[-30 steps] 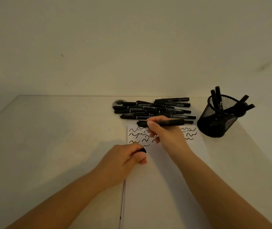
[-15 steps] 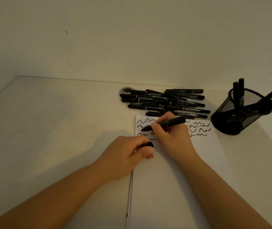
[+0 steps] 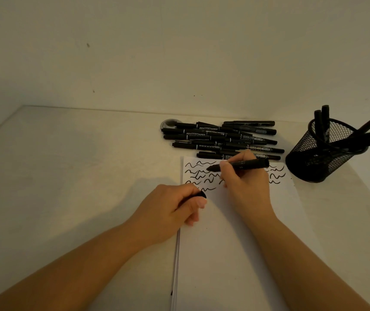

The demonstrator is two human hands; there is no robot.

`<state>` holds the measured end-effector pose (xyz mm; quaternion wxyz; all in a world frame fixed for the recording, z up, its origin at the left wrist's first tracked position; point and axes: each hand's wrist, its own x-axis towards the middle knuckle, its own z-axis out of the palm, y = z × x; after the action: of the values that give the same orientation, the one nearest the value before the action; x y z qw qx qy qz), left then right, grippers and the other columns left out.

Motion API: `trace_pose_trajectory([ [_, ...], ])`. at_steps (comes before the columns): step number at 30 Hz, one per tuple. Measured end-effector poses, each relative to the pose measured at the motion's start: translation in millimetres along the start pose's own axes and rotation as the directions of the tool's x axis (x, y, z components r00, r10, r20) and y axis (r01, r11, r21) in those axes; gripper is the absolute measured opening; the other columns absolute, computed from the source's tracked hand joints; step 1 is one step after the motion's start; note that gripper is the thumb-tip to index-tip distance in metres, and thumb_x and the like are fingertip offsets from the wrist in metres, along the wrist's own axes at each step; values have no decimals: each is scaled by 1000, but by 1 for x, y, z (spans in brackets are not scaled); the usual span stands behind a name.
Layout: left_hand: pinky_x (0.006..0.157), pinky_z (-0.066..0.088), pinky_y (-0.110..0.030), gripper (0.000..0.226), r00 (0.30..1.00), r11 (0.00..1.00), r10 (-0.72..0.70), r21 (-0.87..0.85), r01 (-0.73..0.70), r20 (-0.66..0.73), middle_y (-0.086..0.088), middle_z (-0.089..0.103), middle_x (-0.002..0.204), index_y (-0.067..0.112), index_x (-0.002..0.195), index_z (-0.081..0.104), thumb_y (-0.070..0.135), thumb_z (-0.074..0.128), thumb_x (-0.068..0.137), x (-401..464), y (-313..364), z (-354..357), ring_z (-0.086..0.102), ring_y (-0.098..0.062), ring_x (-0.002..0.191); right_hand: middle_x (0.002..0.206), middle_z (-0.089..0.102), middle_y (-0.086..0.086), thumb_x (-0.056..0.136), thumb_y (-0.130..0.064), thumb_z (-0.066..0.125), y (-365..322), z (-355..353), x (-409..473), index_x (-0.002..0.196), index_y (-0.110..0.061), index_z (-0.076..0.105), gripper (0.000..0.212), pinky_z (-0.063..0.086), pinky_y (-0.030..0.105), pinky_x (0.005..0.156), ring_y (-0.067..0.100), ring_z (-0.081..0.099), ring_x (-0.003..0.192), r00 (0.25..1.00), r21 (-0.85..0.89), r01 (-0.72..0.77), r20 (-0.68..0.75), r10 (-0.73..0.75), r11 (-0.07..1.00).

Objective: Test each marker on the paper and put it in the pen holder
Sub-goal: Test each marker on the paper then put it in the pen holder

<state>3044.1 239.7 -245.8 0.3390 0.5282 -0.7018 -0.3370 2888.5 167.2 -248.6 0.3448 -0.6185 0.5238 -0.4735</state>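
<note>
Since half a second ago: your right hand (image 3: 244,182) has carried the slim black plastic marker (image 3: 240,165) a little further over the scribbles, tip pointing left, close over the sheet; whether it touches cannot be told.

Item 1, marker in hand. Judged light, rigid and smooth-barrelled. You pinch it between thumb and fingers near the tip end; that is the right spot for writing. For dropping it in the holder, a mid-barrel hold would serve better.

Item 2, small black cap (image 3: 202,195). Your left hand (image 3: 175,209) curls round it at the left edge of the paper. Small and easy to fumble; keep it pinched until it goes back on.

Item 3, white paper pad (image 3: 235,254). Thin and soft, likely to slide; wavy black test lines fill its top part.

Item 4, heap of black untested markers (image 3: 220,138), lying just beyond the pad's far edge. Round barrels may roll; lift one at its middle.

Item 5, black wire-mesh pen holder (image 3: 323,153), right of the pad, with several markers leaning inside. Light, so it may tip if knocked.
</note>
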Motion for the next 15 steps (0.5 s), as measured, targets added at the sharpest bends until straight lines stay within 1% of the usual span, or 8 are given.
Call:
trace_pose_trajectory([
  [1,53,41,-9,21,1000,1000,1,8,-1,-14,24,62,61,41,68,50,48,43,86,0,0,0,60,1,53,58,60,-7,81,-19,63,-1,-2,0,70,-28,52,18,45,18,51,4,56,54,1000,45,-5,-24,6,999],
  [3,48,39,-13,29,999,999,11,37,-9,-52,22,59,56,39,66,49,59,41,85,-1,0,1,55,-3,46,57,57,-7,81,-15,63,-3,-6,-1,71,-28,56,18,42,18,49,6,52,52,999,166,-35,-26,40,986],
  [5,47,39,-14,30,996,999,12,54,-7,-93,20,58,55,38,65,49,63,39,78,0,-1,0,54,-5,47,52,54,-7,82,-11,62,-4,-11,-2,70,-26,59,19,38,16,45,6,47,47,996,319,-88,46,77,944],
  [7,48,39,-14,25,992,998,-9,53,16,-127,20,59,60,37,68,49,58,40,79,1,-3,0,54,-6,51,47,51,-4,84,-11,58,-5,-13,-2,66,-26,61,24,33,17,39,8,41,40,986,451,-153,132,104,879],
  [9,51,40,-13,17,990,998,-27,54,35,-138,22,59,64,37,72,49,43,46,88,2,-4,0,55,-4,53,43,47,-1,87,-15,52,-5,-14,-2,63,-23,62,28,29,17,36,10,36,36,972,570,-225,188,142,790],
  [11,53,41,-12,17,990,997,-29,69,38,-135,23,59,67,39,75,49,31,48,91,2,-5,0,56,-3,55,42,45,2,89,-18,49,-4,-14,-2,63,-17,62,29,29,17,36,12,34,33,962,621,-267,221,162,737],
  [15,52,42,-17,19,992,996,-30,83,40,-122,21,59,68,42,76,49,31,50,91,2,-5,0,55,-4,55,40,43,4,82,-21,50,-5,-12,-1,60,-16,61,25,28,17,35,13,32,32,956,623,-286,242,168,728],
])
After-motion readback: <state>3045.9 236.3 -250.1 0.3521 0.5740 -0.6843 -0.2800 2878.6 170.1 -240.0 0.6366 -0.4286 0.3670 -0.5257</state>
